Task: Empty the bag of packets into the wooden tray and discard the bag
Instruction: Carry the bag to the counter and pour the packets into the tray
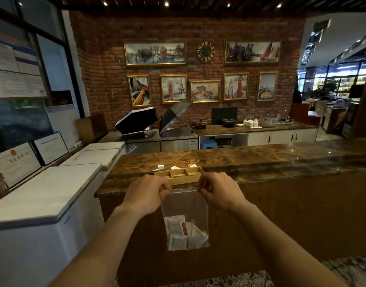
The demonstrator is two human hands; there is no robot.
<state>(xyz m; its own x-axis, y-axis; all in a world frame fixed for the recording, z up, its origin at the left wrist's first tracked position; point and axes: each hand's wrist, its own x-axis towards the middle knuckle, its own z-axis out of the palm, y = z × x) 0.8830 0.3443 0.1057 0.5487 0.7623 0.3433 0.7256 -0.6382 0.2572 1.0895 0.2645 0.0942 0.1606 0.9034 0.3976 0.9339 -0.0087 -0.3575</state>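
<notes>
Left hand (146, 190) and right hand (216, 188) each pinch the bag (185, 206) top (packets (183, 233) inside); pull seal apart evenly, then tip over wooden tray (182, 179).

Wall clock (205, 52): numerals 1–12. Framed picture (173, 88): "Paris".

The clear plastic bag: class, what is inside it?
The clear plastic bag, pinched by the left hand and right hand, holds white and reddish packets at its bottom; overlap hides their count.
</notes>
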